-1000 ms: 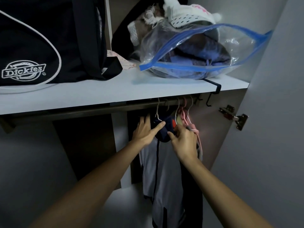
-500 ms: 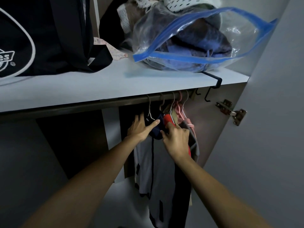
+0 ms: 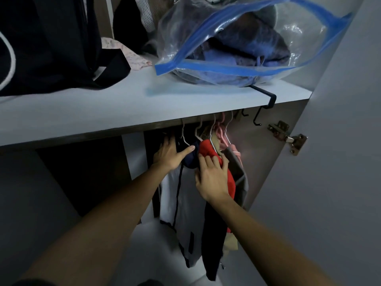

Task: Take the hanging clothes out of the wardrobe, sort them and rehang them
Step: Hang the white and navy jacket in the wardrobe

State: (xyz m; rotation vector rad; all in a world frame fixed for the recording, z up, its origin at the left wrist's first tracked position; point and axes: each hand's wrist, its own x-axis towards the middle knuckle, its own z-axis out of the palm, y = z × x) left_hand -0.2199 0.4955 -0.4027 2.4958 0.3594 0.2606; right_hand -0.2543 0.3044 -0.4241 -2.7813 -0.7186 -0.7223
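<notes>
Both hands are up among the few garments hanging under the wardrobe shelf (image 3: 144,112), which hides most of the rail. The left hand (image 3: 168,154) lies flat with straight, spread fingers against the navy collar of the white navy-trimmed shirt (image 3: 185,195), thumb out to the right across the collar; it grips nothing and seems to be pushing that shirt leftward to open a gap. The right hand (image 3: 212,178) rests on the red garment (image 3: 208,149) just right of it, fingers bent lightly over the red shoulder; whether they pinch the cloth or only press it I cannot tell. The likely aim is to part the clothes so that one hanger can be singled out.

Behind the red piece, toward the far right, hang a grey garment (image 3: 239,168) and a pink hanger (image 3: 221,133); white wire hangers (image 3: 184,137) hook up out of sight under the shelf. Everything is still on its hanger, so the taking-out has barely begun.

On the shelf sit a black bag (image 3: 51,44) at left and a clear zip bag with a blue seal (image 3: 237,46) at right, stuffed with folded cloth. A black hook (image 3: 266,100) clips over the shelf edge, near the door hinge (image 3: 288,137)
</notes>
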